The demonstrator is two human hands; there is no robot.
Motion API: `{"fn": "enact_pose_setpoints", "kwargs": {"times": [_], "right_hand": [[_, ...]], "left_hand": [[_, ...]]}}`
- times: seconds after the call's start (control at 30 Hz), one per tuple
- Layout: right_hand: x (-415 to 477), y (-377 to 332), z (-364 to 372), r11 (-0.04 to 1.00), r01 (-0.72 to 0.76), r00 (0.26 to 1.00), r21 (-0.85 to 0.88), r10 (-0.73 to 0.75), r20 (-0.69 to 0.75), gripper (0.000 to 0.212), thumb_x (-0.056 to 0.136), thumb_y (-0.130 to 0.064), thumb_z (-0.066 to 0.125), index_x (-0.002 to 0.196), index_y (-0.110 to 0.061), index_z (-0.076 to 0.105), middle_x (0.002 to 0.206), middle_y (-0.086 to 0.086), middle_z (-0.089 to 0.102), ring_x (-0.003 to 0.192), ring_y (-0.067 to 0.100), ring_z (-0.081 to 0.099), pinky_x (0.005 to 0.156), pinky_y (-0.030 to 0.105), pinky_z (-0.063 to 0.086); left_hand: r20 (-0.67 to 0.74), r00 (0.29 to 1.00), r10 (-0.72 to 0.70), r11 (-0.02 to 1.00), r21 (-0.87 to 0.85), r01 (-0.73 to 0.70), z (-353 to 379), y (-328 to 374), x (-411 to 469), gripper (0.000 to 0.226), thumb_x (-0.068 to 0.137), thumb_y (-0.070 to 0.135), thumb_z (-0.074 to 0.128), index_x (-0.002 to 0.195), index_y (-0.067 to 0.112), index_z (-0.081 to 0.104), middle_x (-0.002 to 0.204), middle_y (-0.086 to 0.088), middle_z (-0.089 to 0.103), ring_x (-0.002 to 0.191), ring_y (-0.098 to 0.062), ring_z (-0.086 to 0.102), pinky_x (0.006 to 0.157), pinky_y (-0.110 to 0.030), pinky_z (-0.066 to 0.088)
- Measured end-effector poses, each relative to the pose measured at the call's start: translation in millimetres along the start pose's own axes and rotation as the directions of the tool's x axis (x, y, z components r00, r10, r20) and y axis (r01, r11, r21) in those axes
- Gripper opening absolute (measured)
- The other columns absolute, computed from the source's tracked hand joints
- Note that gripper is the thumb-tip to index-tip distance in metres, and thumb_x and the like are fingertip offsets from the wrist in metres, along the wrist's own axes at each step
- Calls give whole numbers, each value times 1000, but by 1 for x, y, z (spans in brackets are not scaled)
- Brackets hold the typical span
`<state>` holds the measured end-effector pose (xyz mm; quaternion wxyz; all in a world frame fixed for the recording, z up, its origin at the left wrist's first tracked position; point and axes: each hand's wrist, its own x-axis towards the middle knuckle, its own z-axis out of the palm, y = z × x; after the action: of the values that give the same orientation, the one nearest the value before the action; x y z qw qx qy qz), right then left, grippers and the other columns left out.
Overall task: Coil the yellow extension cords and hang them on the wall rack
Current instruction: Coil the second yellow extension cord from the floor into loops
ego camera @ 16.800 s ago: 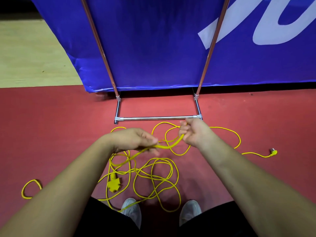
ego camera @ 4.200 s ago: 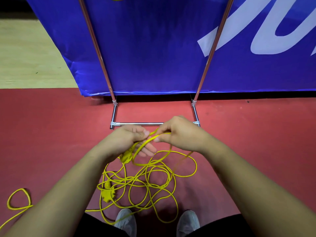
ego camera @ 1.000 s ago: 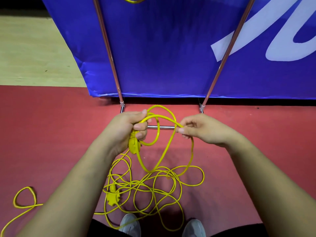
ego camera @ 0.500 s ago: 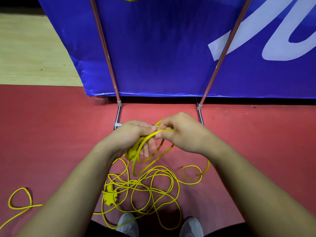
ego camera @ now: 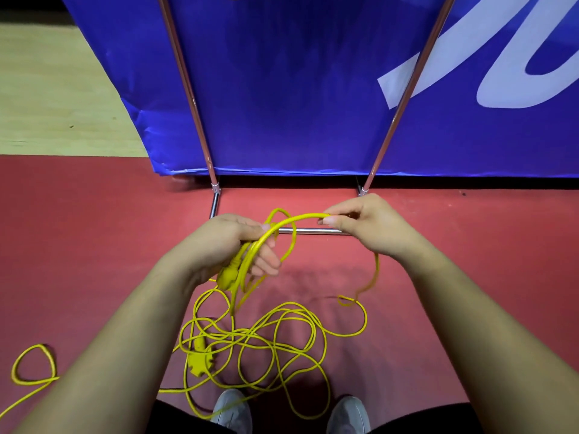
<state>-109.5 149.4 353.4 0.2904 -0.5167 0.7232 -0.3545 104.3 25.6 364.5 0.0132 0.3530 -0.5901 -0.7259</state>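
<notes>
We seem early in the coiling: our left hand [ego camera: 232, 245] grips a few loops and a plug [ego camera: 228, 275] of the yellow cord [ego camera: 304, 216], while our right hand [ego camera: 366, 228] pinches the next stretch. Most of the cord lies tangled on the floor [ego camera: 94, 245] by our shoes [ego camera: 233, 408], not yet on the rack [ego camera: 313, 230].

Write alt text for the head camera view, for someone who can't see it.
A person's left hand holds gathered loops of yellow extension cord and a plug while the right hand pinches the next stretch. More cord lies tangled on the red floor by their shoes, before a metal rack and blue banner.
</notes>
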Motion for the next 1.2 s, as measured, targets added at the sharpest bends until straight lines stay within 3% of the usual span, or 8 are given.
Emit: {"fn": "enact_pose_setpoints", "kwargs": {"times": [0.2,0.3,0.47,0.57,0.67,0.93,1.07,1.2], "right_hand": [[-2,-20,20,940,156,983,-303,-118,139,15,86,-32,69,86,-19,75,73,1,69,72,18,61,70,34,49],[-8,-35,30,943,245,964,-226,-212,161,11,85,-27,72,90,-18,75,76,-1,68,73,18,61,69,32,47],[-6,-3,11,997,9,991,-73,1,131,17,89,-23,69,83,-8,65,66,5,64,61,12,54,61,33,44],[-9,12,8,986,-101,988,136,82,134,10,92,-14,65,88,-6,61,61,12,58,58,20,56,57,30,44],[-7,4,6,969,-76,997,234,73,22,5,90,-11,66,86,-8,66,54,0,45,49,11,39,48,22,34],[-11,-34,21,984,98,990,-151,-81,118,12,81,-22,76,74,-13,75,51,-9,49,51,3,42,51,16,32],[-9,-39,23,991,109,992,-84,-103,75,18,81,-29,76,72,-14,69,56,-5,55,53,4,45,53,23,37],[-9,-6,6,997,-34,979,-68,47,198,17,86,-20,73,81,-6,66,66,8,64,66,29,64,68,40,54]], "left_hand": [[113,993,-38,999,2,38,9,-4,2,28,97,16,45,88,-6,61,72,-24,70,53,-29,68,47,-27,52],[110,994,17,1000,24,-19,10,-5,4,26,96,16,46,81,-2,58,55,-11,59,39,-21,56,39,-21,45],[-21,997,74,973,-217,-77,0,0,6,23,96,16,45,75,6,49,48,2,34,33,-9,28,37,-17,24],[-52,996,75,984,-155,-82,-3,-3,5,23,96,14,46,76,3,52,51,-5,38,35,-16,36,38,-20,28],[-19,999,36,999,-16,-37,-2,-4,4,25,95,13,47,78,-1,59,53,-13,56,39,-24,54,39,-21,40],[166,986,-32,999,-19,35,16,-8,3,30,85,22,52,88,-6,63,77,-30,69,59,-34,69,50,-28,54],[127,991,52,993,-115,-38,14,-4,4,25,88,20,48,79,-1,57,47,-5,44,31,-15,39,36,-19,33],[62,995,80,969,-240,-63,5,-1,4,21,92,20,46,79,4,50,47,4,31,31,-7,25,39,-19,19]]}}
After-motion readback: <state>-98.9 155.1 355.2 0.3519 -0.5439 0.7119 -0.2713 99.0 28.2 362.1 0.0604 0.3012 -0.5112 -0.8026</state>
